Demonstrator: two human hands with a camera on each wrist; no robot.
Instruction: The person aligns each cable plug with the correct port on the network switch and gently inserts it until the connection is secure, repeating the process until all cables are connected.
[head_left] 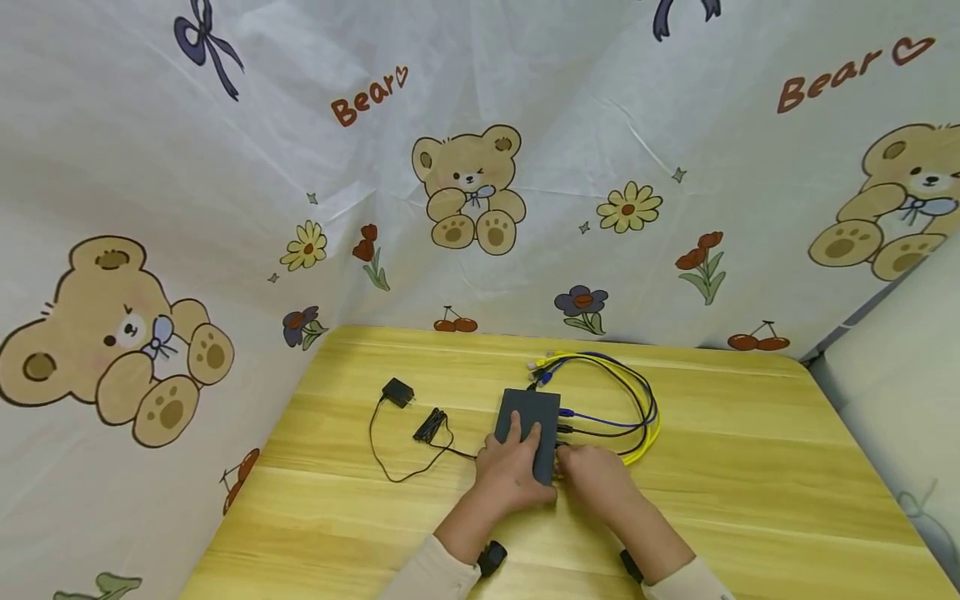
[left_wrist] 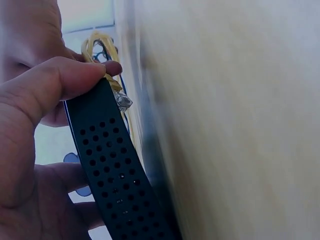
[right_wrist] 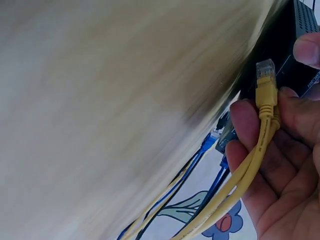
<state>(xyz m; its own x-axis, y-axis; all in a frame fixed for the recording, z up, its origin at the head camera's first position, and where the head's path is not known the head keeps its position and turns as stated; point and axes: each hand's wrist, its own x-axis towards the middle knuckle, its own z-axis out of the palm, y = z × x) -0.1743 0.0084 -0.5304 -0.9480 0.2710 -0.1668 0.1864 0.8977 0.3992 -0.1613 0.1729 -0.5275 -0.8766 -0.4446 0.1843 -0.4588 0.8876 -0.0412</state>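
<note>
A black network switch (head_left: 531,402) lies on the table, its perforated end (left_wrist: 115,160) facing the left wrist camera. My left hand (head_left: 512,477) holds it, fingers spread over the top and thumb pressed at the near right corner. At the switch's right side, my right hand (head_left: 600,482) pinches a yellow network cable (right_wrist: 266,95) just behind its clear plug. A second yellow cable runs beside it in the same grip; its plug is hidden. A blue plug (head_left: 567,412) and a black plug (head_left: 565,429) sit in the port side farther back.
Looped cables (head_left: 651,408) in yellow, blue and black curve right of the switch, with several loose plug ends near its far edge. Left of it lie a black power adapter (head_left: 397,392) and a tied cord bundle (head_left: 430,426). A bear-print curtain (head_left: 480,287) borders the table.
</note>
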